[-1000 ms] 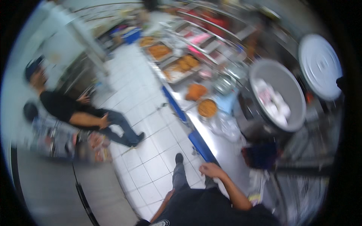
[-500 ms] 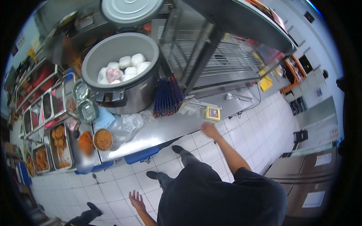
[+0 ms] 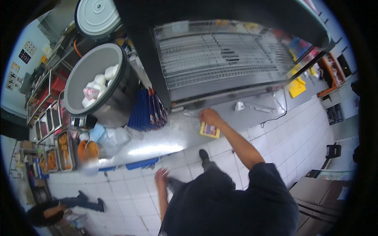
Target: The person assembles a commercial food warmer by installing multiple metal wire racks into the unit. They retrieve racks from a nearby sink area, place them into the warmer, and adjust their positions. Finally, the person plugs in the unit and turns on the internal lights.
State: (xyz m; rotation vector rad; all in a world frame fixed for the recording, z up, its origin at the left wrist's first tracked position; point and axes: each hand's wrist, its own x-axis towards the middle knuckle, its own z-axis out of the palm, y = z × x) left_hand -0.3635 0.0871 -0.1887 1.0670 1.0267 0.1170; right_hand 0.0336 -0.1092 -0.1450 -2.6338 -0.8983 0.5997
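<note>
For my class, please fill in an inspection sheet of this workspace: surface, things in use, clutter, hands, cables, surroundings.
Surface: shiny metal counter, partly covered.
Things in use: yellow pack by the counter's front edge, partly hidden by the right hand.
Clutter: blue folded stack and plastic bags beside the pot.
Hands: right at the pack, grip unclear; left hand open, holding nothing.
Cables: black cable at the counter's edge, right of the pack.
Surroundings: display case, white tiled floor, another person at lower left.
</note>
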